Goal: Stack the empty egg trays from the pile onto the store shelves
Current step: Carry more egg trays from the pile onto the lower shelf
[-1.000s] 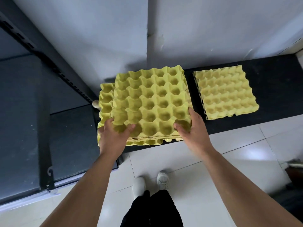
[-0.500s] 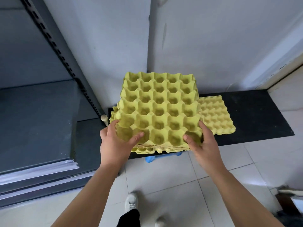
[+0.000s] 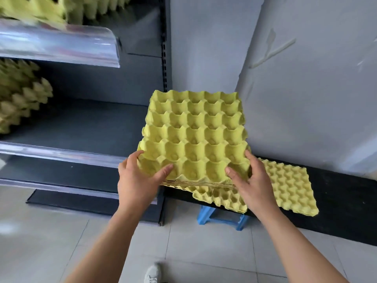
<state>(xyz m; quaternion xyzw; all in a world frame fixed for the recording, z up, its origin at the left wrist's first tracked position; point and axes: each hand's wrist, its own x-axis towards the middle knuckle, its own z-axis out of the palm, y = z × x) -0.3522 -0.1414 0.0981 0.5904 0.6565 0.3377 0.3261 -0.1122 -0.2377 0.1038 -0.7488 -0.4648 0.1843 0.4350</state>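
I hold a thin stack of yellow-green egg trays (image 3: 195,135) in the air, in front of the right end of the dark shelves. My left hand (image 3: 136,180) grips its near left corner, thumb in a cup. My right hand (image 3: 251,184) grips the near right corner the same way. Below and behind the stack, more trays (image 3: 289,186) lie on a black platform (image 3: 346,201). The middle shelf (image 3: 85,127) has a bare dark board beside a stack of trays (image 3: 18,97) at its left. More trays (image 3: 40,7) sit on the top shelf.
A slotted metal upright (image 3: 165,43) marks the shelf's right end, next to a grey wall (image 3: 306,78). A blue plastic stool (image 3: 220,216) stands under the platform. Clear plastic strips edge the shelves. The floor is pale tile, with my white shoe (image 3: 153,273) at the bottom.
I have lifted the stack off the pile on the platform and raised it. My view has swung up and left, bringing the shelves and their trays into sight.
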